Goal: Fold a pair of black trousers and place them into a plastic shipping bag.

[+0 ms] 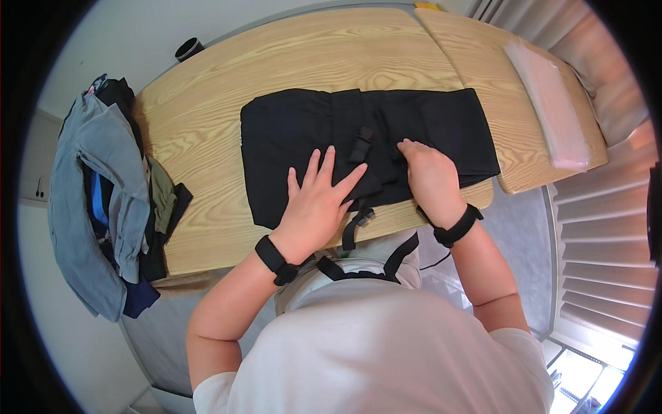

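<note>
A folded black garment lies across the table in front of me. It has a black plastic buckle near its middle, and a black strap with another buckle hangs at the table's front edge. My left hand rests flat on the left half of the cloth with its fingers spread. On the right half, my right hand is closed, its bent fingers together and the tips against the cloth beside a fold. Its palm side is hidden. Both wrists wear black bands.
The wooden table has a second section at the right, where a stack of clear plastic bags lies. A pile of clothes, with a grey-blue shirt on top, hangs over the left edge. A black cup-like object is at the back left; curtains hang right.
</note>
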Demonstrator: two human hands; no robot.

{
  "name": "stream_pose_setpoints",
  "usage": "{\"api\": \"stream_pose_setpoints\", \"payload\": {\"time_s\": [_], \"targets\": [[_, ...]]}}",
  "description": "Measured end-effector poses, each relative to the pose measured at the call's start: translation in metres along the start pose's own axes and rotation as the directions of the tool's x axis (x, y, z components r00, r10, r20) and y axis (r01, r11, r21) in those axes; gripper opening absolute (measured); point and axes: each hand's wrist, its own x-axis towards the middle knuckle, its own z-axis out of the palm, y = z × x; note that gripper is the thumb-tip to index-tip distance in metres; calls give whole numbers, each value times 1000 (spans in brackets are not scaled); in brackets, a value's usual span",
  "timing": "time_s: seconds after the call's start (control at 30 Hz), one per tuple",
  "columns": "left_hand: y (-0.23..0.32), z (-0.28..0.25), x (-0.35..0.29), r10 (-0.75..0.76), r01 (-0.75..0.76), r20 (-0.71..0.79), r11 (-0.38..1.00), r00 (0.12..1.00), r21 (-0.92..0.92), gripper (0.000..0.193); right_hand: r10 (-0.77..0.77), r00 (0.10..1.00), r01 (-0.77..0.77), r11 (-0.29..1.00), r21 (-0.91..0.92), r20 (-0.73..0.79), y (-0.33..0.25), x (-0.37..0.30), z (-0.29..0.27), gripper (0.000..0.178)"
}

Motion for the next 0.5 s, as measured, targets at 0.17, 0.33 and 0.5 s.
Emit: {"api": "stream_pose_setpoints", "payload": {"time_s": [0.17, 0.33, 0.5], "targets": [[0, 0, -2, 15, -14, 40, 1000, 999, -25, 57, -97, 994, 95, 994, 47, 40, 2, -5, -3, 23], [-3, 1, -2, 4, -2, 61, 999, 998, -32, 49, -124, 986, 68, 908, 414, 109, 47, 4, -30, 33], [-2, -1, -2, 14, -11, 70, 999, 997, -38, 49, 69, 962, -74, 997, 10, 266, 119, 3, -43, 56]]}}
